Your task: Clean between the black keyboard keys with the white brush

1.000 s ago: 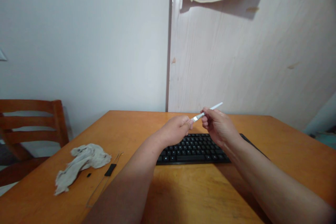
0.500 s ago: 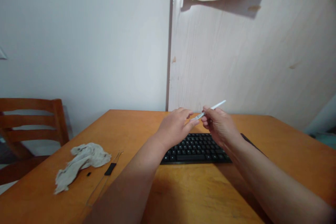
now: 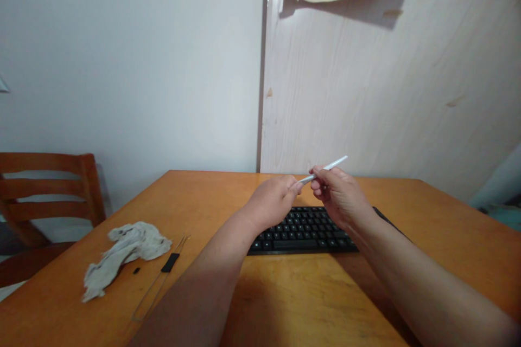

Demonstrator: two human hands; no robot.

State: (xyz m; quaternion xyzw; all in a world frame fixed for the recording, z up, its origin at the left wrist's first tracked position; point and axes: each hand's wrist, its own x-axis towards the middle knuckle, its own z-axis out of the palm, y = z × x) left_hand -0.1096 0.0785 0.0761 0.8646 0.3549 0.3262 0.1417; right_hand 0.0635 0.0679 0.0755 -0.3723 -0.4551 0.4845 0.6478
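Above a black keyboard (image 3: 303, 230) my two hands meet on a slim white brush-like stick (image 3: 337, 162), which slants up to the right. My right hand (image 3: 340, 191) grips its middle between thumb and fingers, with the other fingers curled. At the lower left end, my left hand (image 3: 272, 200) is closed in a pinch on the tip, hiding it. Both forearms pass in front of the keyboard, covering parts of its left and right sides.
Left on the wooden table (image 3: 260, 303) lie a crumpled pale cloth (image 3: 136, 244), a small black keycap-like piece (image 3: 136, 270) and a wire keycap puller with a black grip (image 3: 170, 263). A wooden chair (image 3: 49, 184) stands beyond the left edge; a wall (image 3: 203, 65) rises behind.
My left fingers, apart half a second ago beside the stick's end, have closed on it. My right hand keeps its hold and has hardly shifted.
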